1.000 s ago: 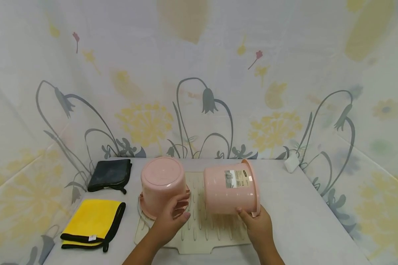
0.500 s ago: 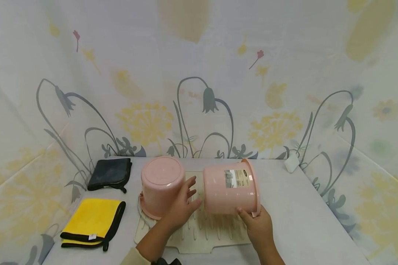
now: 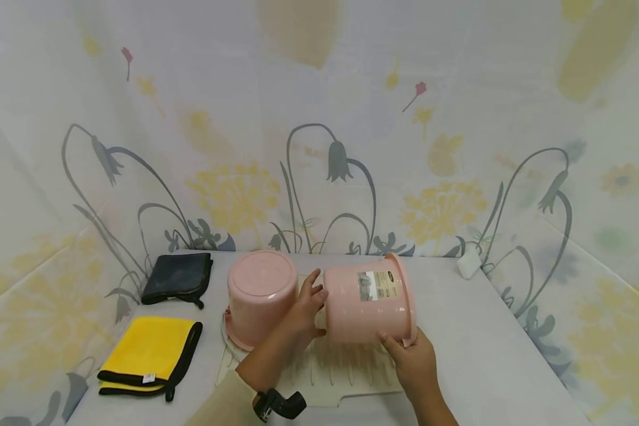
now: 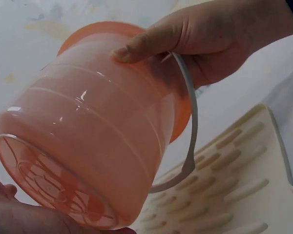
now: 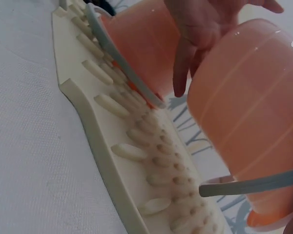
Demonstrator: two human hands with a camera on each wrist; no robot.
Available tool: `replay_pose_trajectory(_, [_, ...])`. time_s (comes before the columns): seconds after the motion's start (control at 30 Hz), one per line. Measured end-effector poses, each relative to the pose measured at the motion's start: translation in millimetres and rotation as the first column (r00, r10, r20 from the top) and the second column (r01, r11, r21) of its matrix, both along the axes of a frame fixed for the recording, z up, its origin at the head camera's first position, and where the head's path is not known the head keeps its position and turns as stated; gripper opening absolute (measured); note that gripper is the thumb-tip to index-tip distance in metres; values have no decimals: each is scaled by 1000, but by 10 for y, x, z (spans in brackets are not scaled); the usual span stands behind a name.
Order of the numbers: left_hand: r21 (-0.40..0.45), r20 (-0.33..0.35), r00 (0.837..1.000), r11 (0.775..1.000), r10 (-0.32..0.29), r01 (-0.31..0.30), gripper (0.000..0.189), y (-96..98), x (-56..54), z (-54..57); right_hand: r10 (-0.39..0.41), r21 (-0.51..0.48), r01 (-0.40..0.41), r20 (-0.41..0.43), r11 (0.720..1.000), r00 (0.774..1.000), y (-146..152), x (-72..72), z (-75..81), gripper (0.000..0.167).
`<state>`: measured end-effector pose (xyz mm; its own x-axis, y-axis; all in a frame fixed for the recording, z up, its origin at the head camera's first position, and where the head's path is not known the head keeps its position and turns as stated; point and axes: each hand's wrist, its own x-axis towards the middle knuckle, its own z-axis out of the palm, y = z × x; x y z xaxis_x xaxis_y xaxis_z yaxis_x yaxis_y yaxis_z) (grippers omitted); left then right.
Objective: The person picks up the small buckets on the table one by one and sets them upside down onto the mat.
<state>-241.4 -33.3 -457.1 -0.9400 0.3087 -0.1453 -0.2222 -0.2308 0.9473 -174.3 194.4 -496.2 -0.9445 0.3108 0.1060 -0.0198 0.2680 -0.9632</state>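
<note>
My right hand (image 3: 418,358) grips the rim of a pink bucket (image 3: 359,322), held on its side above a cream draining tray (image 3: 319,381). Its thumb presses the outer wall; the fingers behind the rim are mostly hidden. A grey handle (image 4: 189,102) hangs from this bucket, and a paper label (image 3: 378,286) faces up. My left hand (image 3: 306,310) is at the bucket's base with fingers spread, seen in the left wrist view beside the ribbed bottom (image 4: 44,185); whether it touches is hard to tell. A second pink bucket (image 3: 261,296) stands upside down on the tray's left side.
To the left lie a folded yellow cloth (image 3: 149,349) with black edging and a folded dark cloth (image 3: 177,278) behind it. A small white object (image 3: 469,262) sits at the back right. Patterned curtain (image 3: 319,195) encloses the white table (image 3: 490,355) at the back and sides.
My left hand has moved right and up, from beside the upturned bucket to the base of the held one. The right hand and its bucket have barely shifted.
</note>
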Motion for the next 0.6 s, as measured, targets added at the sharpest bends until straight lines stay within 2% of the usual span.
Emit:
replay_pose_trajectory(0.1, [41, 13, 1000, 999, -19, 18, 73, 9, -27, -18, 10, 2, -9, -14, 1000, 1000, 1, -5, 11, 48])
replay_pose_trajectory(0.33, [105, 2, 994, 989, -106, 105, 80, -21, -53, -55, 38, -30, -39, -27, 999, 999, -15, 10, 31, 48])
replay_pose_trajectory(0.5, [101, -26, 991, 986, -128, 130, 77, -27, -48, -47, 57, -30, -58, -34, 998, 998, -28, 23, 41, 49])
replay_pose_trajectory(0.6, [77, -51, 989, 987, -138, 141, 81, -41, -50, -51, 63, -39, -64, -47, 997, 997, -44, 27, 34, 49])
